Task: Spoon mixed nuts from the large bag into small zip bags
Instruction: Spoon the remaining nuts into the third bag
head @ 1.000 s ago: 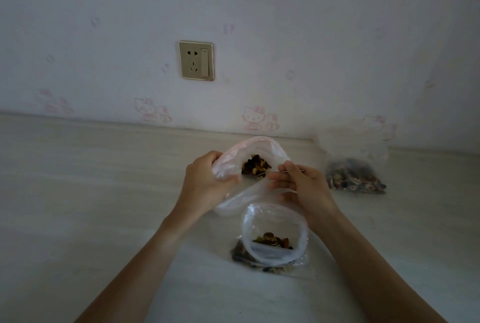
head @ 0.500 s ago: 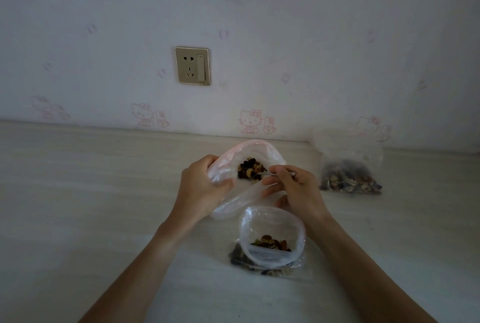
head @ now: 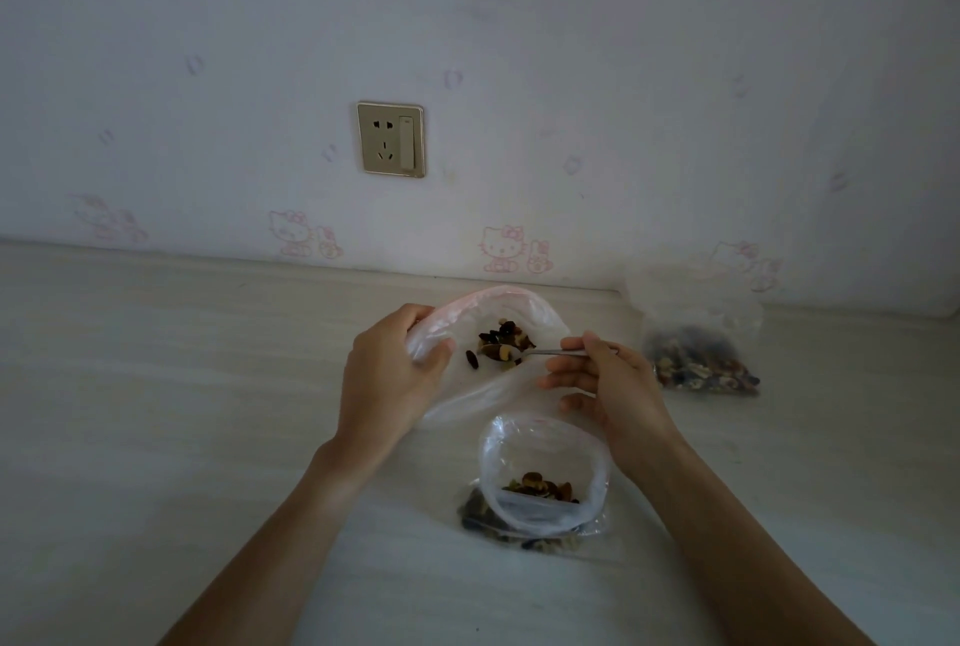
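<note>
- The left hand [head: 387,375] grips the left side of the rim of the large bag [head: 498,385], fingers curled over the plastic and the thumb pressed against its inside, so the mouth gapes open toward the person.
- The large bag lies on the table [head: 156,411] near the wall, with a small heap of mixed nuts [head: 506,333] at its far end.
- The right hand [head: 605,385] pinches the handle of a spoon [head: 524,352] between thumb and forefinger; its other fingers are loosely curled below, apart from the handle.
- The spoon lies nearly level, its long axis running left to right: the handle points right into the hand, the bowl points left inside the large bag's mouth, with nuts in it, just in front of the heap.
- A small zip bag [head: 543,474] stands open just nearer the person, below the right hand, with a few nuts at its bottom.
- It rests on a filled flat bag [head: 483,515] of nuts.
- Another filled bag [head: 698,359] lies well to the right by the wall.
- A wall socket [head: 390,139] sits above the table.
</note>
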Tool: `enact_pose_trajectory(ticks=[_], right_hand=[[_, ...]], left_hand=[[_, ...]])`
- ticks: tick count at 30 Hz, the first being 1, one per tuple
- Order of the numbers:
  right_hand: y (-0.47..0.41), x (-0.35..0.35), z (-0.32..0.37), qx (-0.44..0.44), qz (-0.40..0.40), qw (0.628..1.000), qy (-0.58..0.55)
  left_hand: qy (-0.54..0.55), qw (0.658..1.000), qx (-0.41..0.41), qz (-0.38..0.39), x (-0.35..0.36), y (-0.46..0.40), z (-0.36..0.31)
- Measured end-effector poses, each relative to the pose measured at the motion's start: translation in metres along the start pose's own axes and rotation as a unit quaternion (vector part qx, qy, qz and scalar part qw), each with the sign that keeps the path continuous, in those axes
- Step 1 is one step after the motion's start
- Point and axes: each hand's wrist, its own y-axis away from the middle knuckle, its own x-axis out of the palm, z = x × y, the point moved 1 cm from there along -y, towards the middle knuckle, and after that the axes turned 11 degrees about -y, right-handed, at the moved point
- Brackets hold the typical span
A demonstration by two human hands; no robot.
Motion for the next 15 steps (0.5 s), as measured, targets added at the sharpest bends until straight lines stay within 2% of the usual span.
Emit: enact_pose_trajectory(ticks=[5,9,15], right_hand=[[0.007,0.003,0.008,-0.022,0.019,1.000,0.010],[0.019,-0.003,0.025,-0.045,0.032,0.998,-0.003],[0.051,-0.032,0.052,-0.078,0.061,0.995,-0.022]], left_hand=[[-0.042,0.999,0.003,-0.006,-0.005,0.001,-0.001],[-0.032,0.999,0.024,-0.023,-0.011,0.001,-0.008],[-0.030,0.985,0.137,-0.100,-0.022,0.012,-0.032]])
